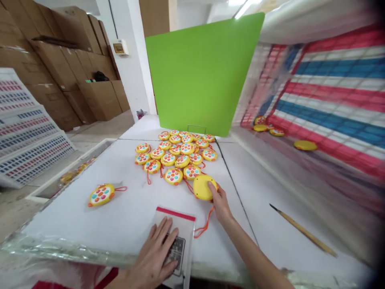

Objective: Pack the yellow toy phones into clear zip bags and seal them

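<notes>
Hands apart. Right hand (pixel 221 205) has one toy (pixel 202 187) pinched at its right rim, thumb on the plain yellow back, fingers underneath. Toy is around mid-surface (pixel 129 228), just nearer the front edge than the pile (pixel 175 149); can't tell if it's lifted clear or still touching. Its orange strap (pixel 204 228) hangs loose toward the front edge, just beside the bag (pixel 187 224). Left hand (pixel 156 253) lies flat on the bag at the front edge, red strip end pointing to the far edge; bag looks flat.

Step reads as handling a single toy, back side up, with the bag pinned. Next move likely calls for a firm rim grip, strap kept off the bag, left palm steady. Another toy (pixel 101 195) sits alone toward the left edge.
</notes>
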The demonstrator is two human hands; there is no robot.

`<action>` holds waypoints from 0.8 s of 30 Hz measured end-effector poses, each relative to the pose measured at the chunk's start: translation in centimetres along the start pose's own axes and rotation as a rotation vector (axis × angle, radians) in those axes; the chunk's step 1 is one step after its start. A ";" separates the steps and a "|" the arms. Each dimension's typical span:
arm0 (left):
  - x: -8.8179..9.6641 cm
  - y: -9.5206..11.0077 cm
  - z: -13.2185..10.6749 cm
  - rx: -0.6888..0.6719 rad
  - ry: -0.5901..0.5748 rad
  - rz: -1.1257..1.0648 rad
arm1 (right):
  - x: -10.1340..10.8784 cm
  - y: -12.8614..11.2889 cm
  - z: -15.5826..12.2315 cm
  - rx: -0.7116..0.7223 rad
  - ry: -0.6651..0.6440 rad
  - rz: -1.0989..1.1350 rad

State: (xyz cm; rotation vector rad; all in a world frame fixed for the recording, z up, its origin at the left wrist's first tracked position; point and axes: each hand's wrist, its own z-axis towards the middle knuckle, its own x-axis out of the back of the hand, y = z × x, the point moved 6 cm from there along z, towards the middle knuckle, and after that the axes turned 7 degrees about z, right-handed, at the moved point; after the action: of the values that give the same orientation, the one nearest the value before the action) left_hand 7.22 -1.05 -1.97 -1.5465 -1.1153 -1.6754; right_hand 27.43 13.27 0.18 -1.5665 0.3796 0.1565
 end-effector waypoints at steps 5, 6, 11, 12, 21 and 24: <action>-0.2 1.7 1.5 0.002 -0.004 -0.013 | 0.2 -2.0 -0.2 -0.051 -0.034 0.118; -0.4 1.7 1.7 0.022 0.007 -0.009 | -0.2 -3.0 0.0 -0.015 -0.050 0.140; -1.1 1.6 2.6 0.138 0.123 0.042 | -2.6 -6.8 -0.8 0.284 -0.193 0.086; -0.9 1.6 2.7 0.156 0.165 0.042 | -3.1 -6.5 -1.5 0.299 -0.225 0.027; 2.1 -0.3 4.7 0.219 0.343 -0.012 | -4.4 -1.2 -7.8 0.416 -0.394 -0.391; 1.6 -0.7 4.8 0.228 0.331 -0.008 | -4.4 -0.3 -8.2 0.453 -0.401 -0.459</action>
State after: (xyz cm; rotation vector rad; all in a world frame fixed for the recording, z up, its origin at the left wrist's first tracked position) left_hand 8.74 3.68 -0.65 -1.0791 -1.0916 -1.6686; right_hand 22.28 5.74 2.28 -1.1022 -0.2512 0.0212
